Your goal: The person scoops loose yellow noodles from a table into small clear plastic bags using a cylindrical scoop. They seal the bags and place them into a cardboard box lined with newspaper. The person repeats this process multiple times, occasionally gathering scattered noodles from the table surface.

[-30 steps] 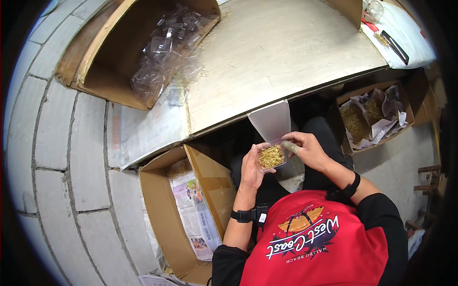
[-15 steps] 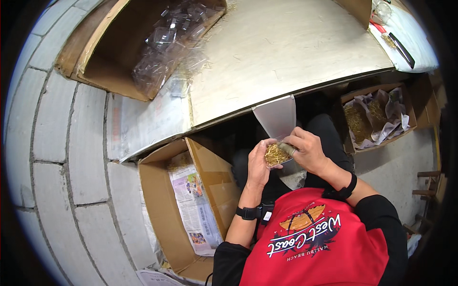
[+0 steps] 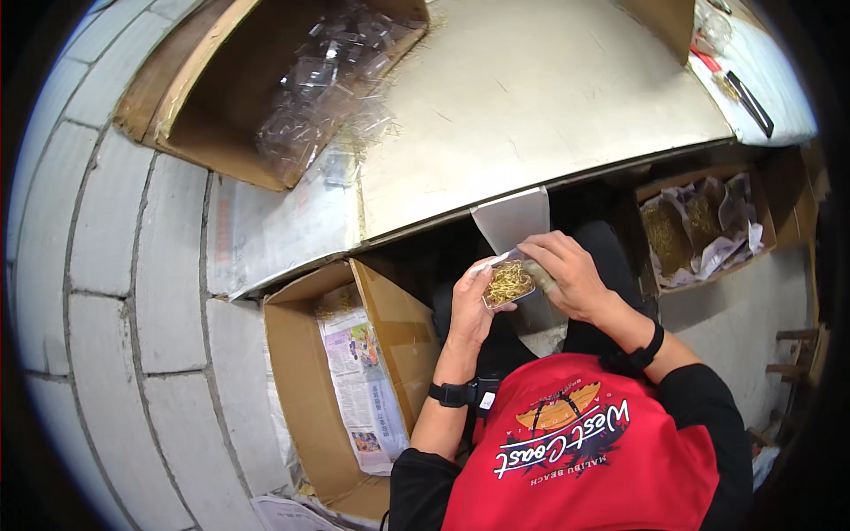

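A small clear plastic box (image 3: 506, 305), full of thin gold-coloured metal pieces (image 3: 508, 282), is held in front of my lap below the table edge. My left hand (image 3: 470, 305) is closed around its left side, with the thumb along the near-left rim. My right hand (image 3: 574, 276) grips the box's right side, its fingers bent over the far-right rim. A greyish covering shows on one of its fingertips. Just beyond both hands, a whitish translucent flap (image 3: 513, 219) hangs at the table's edge. The exact kind of the gold pieces is too small to tell.
A cardboard box (image 3: 212, 146) of clear plastic cases (image 3: 319, 97) lies at the table's (image 3: 531, 88) far left. Below left stands a newspaper-lined carton (image 3: 292, 389). At right, a carton (image 3: 651, 257) holds gold pieces on paper. Red-handled and black tools (image 3: 748, 102) lie far right.
My right fingers have lifted off the gold pieces and shifted to the box's right rim. The box now tilts more into view, with its contents more exposed.
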`<action>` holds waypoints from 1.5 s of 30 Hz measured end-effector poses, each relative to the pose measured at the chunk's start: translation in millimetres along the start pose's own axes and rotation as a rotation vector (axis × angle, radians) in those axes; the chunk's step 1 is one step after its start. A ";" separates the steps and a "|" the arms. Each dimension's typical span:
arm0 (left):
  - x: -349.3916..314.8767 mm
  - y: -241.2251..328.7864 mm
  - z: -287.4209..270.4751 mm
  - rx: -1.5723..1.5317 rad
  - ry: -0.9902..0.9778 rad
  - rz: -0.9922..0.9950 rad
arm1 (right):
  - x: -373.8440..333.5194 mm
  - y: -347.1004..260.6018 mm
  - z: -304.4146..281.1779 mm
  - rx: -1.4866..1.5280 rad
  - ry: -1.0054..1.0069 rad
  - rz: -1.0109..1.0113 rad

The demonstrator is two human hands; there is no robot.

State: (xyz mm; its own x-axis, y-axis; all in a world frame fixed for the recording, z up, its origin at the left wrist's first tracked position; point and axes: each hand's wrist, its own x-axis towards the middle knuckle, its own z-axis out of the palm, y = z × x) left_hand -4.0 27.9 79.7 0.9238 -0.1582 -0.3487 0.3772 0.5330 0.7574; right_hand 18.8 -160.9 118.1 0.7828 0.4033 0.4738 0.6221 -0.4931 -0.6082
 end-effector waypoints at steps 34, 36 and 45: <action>4.7 37.0 16.7 0.020 0.191 0.087 | 14.1 -14.0 -0.4 -0.061 -0.105 -0.146; 3.6 34.4 18.4 0.008 0.189 0.092 | 12.8 -12.7 3.0 -0.116 -0.148 -0.149; -4.7 39.9 11.9 -0.014 0.149 0.094 | 16.3 -18.5 6.0 -0.039 -0.129 -0.144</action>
State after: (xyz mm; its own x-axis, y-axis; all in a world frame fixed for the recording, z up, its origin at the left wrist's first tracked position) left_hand 7.4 40.0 118.1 0.9344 0.0175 -0.3558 0.2879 0.5511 0.7832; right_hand 20.0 -140.5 133.2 0.6796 0.5658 0.4668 0.7292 -0.4522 -0.5136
